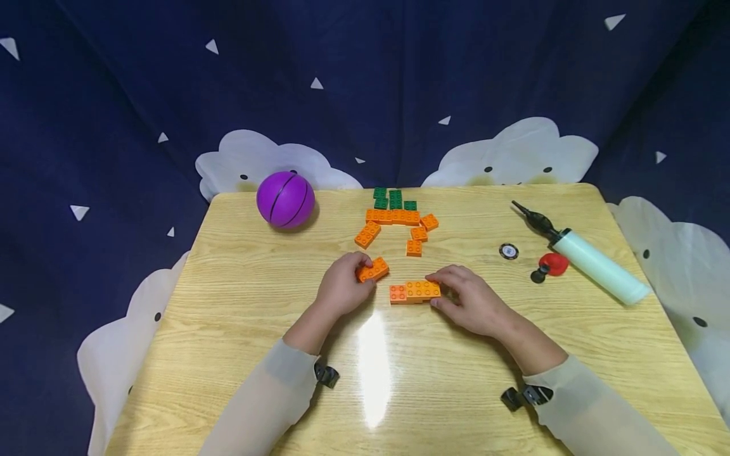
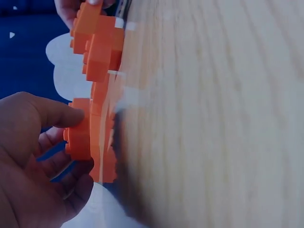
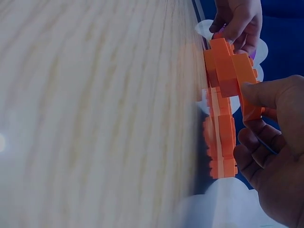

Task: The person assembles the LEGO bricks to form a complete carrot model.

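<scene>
On the wooden table (image 1: 239, 329), my left hand (image 1: 342, 288) pinches a small orange brick (image 1: 373, 269), seen close up as the orange brick (image 2: 80, 135) between thumb and fingers. My right hand (image 1: 470, 297) grips the right end of a longer orange brick row (image 1: 414, 292), and the same row (image 3: 232, 76) sits under my thumb in the right wrist view. The two pieces lie a short gap apart. Further back stands a flat build of orange bricks (image 1: 395, 217) topped with green bricks (image 1: 393, 199), with loose orange bricks (image 1: 415, 240) below it.
A purple ball (image 1: 285, 199) rests at the back left. At the right lie a pale hand pump (image 1: 593, 263), a red valve piece (image 1: 551, 265) and a small round disc (image 1: 508, 251). Dark blue cloth with white clouds surrounds the table.
</scene>
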### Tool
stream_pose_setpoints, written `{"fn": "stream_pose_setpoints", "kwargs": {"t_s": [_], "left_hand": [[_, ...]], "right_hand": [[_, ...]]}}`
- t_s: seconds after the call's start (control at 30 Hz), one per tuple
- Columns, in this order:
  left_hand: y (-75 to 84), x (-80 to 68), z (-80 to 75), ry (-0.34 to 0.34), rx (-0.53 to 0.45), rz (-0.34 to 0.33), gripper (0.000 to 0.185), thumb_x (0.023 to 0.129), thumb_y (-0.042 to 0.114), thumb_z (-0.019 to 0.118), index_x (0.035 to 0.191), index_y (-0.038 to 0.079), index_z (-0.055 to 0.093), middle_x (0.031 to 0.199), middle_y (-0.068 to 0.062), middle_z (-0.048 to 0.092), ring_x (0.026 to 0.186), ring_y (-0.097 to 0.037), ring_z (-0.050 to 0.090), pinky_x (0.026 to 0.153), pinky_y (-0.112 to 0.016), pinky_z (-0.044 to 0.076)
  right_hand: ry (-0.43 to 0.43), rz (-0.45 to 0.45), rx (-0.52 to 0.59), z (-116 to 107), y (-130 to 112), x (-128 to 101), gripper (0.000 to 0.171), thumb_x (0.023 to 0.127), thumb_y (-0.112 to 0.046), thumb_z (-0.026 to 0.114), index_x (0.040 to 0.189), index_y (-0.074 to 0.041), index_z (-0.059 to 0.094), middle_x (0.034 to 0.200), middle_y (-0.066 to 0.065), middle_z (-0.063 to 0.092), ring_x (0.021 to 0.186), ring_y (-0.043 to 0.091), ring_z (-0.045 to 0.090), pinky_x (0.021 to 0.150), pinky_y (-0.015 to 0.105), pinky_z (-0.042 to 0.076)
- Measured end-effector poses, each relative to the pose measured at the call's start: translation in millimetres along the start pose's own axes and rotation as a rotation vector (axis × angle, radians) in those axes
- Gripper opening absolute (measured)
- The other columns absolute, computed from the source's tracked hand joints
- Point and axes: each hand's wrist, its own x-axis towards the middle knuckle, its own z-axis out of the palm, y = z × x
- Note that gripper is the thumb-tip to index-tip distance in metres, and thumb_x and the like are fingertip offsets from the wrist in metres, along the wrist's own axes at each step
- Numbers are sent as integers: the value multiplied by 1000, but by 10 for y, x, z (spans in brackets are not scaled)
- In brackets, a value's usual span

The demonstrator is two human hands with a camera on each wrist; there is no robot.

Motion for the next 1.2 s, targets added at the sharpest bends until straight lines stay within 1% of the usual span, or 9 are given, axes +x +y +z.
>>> {"fn": "stream_pose_setpoints", "kwargs": {"t_s": [0.17, 0.3, 0.43, 0.47, 0.57, 0.67, 0.8, 1.0, 1.2], "left_hand": [[-4, -84, -51, -16, -40, 71, 34, 88, 16, 78, 120, 19, 69, 121, 1, 66, 110, -20, 61, 99, -40, 49], [3, -148, -79, -42, -101, 131, 35, 88, 13, 76, 121, 22, 71, 126, 4, 65, 118, -18, 60, 104, -40, 48], [31, -203, -88, -71, -148, 176, 33, 89, 11, 75, 120, 23, 72, 125, 7, 65, 114, -16, 60, 102, -40, 48], [39, -214, -86, -79, -156, 184, 33, 89, 11, 74, 119, 23, 72, 124, 8, 65, 108, -16, 62, 98, -39, 50], [63, -240, -73, -92, -168, 206, 32, 89, 11, 75, 119, 23, 72, 123, 8, 65, 95, -16, 60, 88, -38, 52], [74, -253, -47, -111, -167, 216, 31, 90, 12, 75, 119, 24, 72, 123, 9, 65, 92, -14, 59, 85, -35, 52], [84, -258, -8, -136, -169, 237, 29, 92, 14, 76, 119, 25, 72, 122, 10, 65, 110, -10, 59, 96, -34, 50], [118, -267, 16, -163, -191, 253, 29, 93, 14, 75, 120, 24, 72, 122, 8, 65, 114, -13, 60, 99, -39, 50], [120, -256, 32, -159, -171, 267, 29, 92, 11, 75, 119, 22, 73, 121, 7, 65, 118, -14, 60, 103, -39, 49]], "right_hand": [[0, 0, -2, 7, 14, -6, 44, 93, -17, 79, 135, -9, 67, 127, 4, 65, 100, 23, 60, 84, 42, 50], [2, -4, -3, 1, 15, -4, 44, 93, -17, 80, 134, -9, 67, 126, 5, 65, 102, 24, 61, 85, 43, 51], [6, -6, -6, -5, 5, -3, 44, 92, -16, 80, 134, -9, 67, 127, 5, 65, 107, 23, 61, 88, 44, 52], [5, -4, -5, -5, 3, -3, 45, 92, -16, 80, 134, -9, 67, 127, 5, 65, 107, 23, 61, 88, 45, 52], [1, 2, -4, 0, 2, -3, 45, 92, -16, 80, 134, -9, 67, 127, 5, 65, 107, 23, 61, 88, 45, 51], [-3, 6, 0, 3, 3, -1, 45, 92, -16, 80, 134, -9, 67, 127, 5, 64, 106, 23, 61, 87, 44, 51], [0, 9, -1, 3, 10, -1, 45, 91, -16, 81, 134, -9, 68, 127, 5, 65, 108, 23, 61, 90, 45, 52], [3, 9, -4, 16, 30, -8, 44, 92, -18, 80, 134, -10, 68, 127, 4, 64, 113, 23, 61, 94, 47, 52], [2, 6, -5, 12, 12, -8, 45, 92, -19, 80, 134, -10, 67, 128, 4, 64, 115, 24, 61, 96, 47, 51]]}}
